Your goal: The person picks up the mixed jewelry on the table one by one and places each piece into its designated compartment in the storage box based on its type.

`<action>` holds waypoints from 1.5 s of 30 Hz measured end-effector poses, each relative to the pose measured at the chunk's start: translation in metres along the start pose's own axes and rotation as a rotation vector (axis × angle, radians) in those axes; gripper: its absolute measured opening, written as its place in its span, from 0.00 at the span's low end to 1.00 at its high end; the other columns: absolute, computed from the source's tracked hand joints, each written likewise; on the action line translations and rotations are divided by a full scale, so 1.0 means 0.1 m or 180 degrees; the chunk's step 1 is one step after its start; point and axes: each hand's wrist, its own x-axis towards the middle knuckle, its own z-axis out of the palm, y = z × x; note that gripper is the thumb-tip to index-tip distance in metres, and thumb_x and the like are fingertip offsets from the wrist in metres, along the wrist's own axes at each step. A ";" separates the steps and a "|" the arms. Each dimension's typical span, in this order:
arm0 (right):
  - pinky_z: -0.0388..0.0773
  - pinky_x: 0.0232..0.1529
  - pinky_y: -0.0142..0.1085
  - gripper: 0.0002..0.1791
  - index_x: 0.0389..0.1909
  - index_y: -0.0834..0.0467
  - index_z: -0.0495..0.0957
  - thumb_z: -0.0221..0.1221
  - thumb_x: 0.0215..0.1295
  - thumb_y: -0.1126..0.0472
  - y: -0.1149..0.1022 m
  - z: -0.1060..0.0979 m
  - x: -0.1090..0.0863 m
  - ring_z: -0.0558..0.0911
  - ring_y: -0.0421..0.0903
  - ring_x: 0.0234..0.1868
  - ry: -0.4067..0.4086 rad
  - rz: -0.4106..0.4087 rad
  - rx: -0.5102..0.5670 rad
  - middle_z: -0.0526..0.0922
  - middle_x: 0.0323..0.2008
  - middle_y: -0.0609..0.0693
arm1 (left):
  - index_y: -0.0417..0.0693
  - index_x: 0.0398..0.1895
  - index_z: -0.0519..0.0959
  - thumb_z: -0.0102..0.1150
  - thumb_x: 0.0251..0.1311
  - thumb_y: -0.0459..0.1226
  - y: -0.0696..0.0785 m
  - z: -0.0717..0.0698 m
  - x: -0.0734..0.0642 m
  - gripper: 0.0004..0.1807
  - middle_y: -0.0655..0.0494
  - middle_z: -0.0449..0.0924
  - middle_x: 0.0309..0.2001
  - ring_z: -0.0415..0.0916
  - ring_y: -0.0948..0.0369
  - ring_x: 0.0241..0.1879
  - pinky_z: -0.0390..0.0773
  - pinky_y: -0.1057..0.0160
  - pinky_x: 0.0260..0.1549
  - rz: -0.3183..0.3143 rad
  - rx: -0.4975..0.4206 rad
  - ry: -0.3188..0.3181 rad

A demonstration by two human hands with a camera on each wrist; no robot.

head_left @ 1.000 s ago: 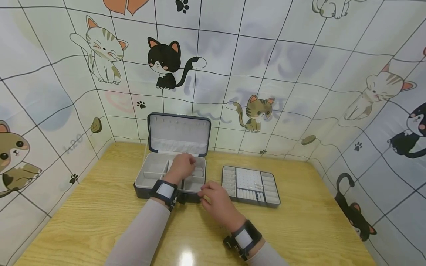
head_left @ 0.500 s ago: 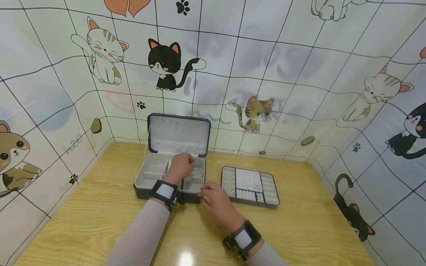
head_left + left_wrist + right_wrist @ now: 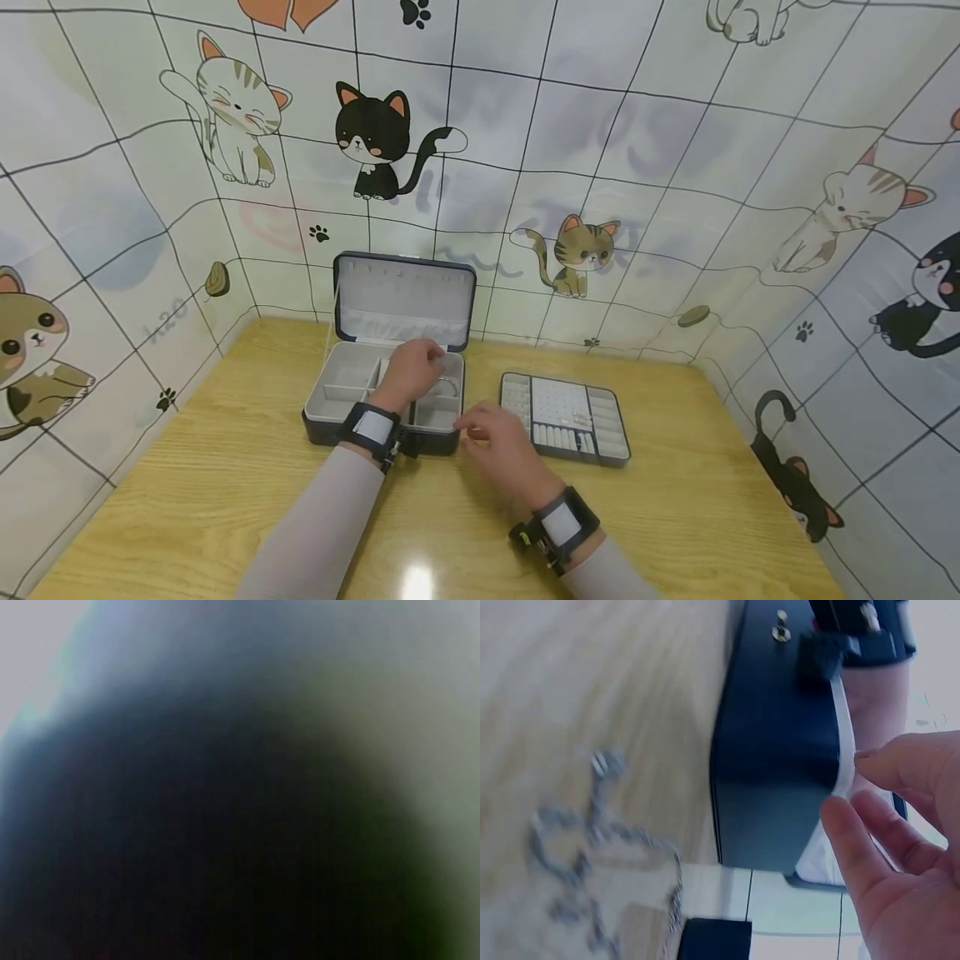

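Observation:
An opened jewelry box (image 3: 322,431) with a dark outside and pale lining stands on the table. My left hand (image 3: 407,372) reaches into its right half, fingertips pointing down and partly hidden. A thin, shiny loop (image 3: 448,386), perhaps a bracelet, lies beside those fingers; whether they hold anything is not visible. The left wrist view is dark and blurred. My right hand (image 3: 501,446) hovers at the box's front right corner. In the right wrist view its thumb and fingers are apart near the pale rim, with nothing between them. A blurred silvery chain (image 3: 592,832) lies on the table beneath it.
A flat jewelry tray (image 3: 561,406) with ring slots and small compartments lies right of the box, some small pieces on it. The raised lid (image 3: 405,300) leans back near the cat-patterned curtain (image 3: 487,167). Wooden tabletop (image 3: 697,483) surrounds everything.
My right hand has shifted slightly right, away from the box corner, and its fingers have spread a little. My left hand stays in the box with only a slight movement.

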 end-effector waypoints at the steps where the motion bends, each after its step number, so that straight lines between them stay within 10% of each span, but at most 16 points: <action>1: 0.86 0.50 0.31 0.12 0.48 0.57 0.88 0.67 0.66 0.71 0.02 -0.03 0.01 0.87 0.45 0.51 -0.0016 0.0031 0.0046 0.85 0.48 0.47 | 0.40 0.55 0.85 0.62 0.69 0.35 0.00 0.00 0.00 0.15 0.43 0.88 0.56 0.84 0.47 0.56 0.82 0.47 0.58 0.0023 -0.0007 -0.0003; 17: 0.80 0.35 0.33 0.05 0.31 0.53 0.88 0.69 0.62 0.67 0.28 -0.43 0.01 0.79 0.37 0.30 -0.0830 0.0489 -0.0669 0.85 0.29 0.41 | 0.45 0.56 0.86 0.63 0.71 0.40 0.06 0.06 -0.02 0.15 0.45 0.87 0.55 0.84 0.49 0.55 0.83 0.47 0.54 0.0173 -0.0128 -0.0185; 29: 0.69 0.20 0.32 0.16 0.15 0.46 0.82 0.66 0.47 0.73 0.10 -0.48 -0.12 0.73 0.37 0.17 -0.2145 0.0822 -0.0743 0.76 0.15 0.37 | 0.44 0.57 0.86 0.64 0.70 0.39 0.17 0.10 -0.04 0.16 0.47 0.88 0.57 0.87 0.51 0.54 0.85 0.51 0.53 0.0323 -0.0109 -0.0258; 45: 0.75 0.25 0.31 0.16 0.17 0.45 0.83 0.74 0.48 0.70 -0.02 -0.31 -0.12 0.75 0.37 0.19 -0.2224 0.0735 -0.0808 0.80 0.17 0.37 | 0.44 0.55 0.86 0.66 0.69 0.39 0.18 0.09 -0.05 0.15 0.47 0.88 0.55 0.87 0.51 0.52 0.85 0.50 0.52 0.0350 -0.0136 -0.0228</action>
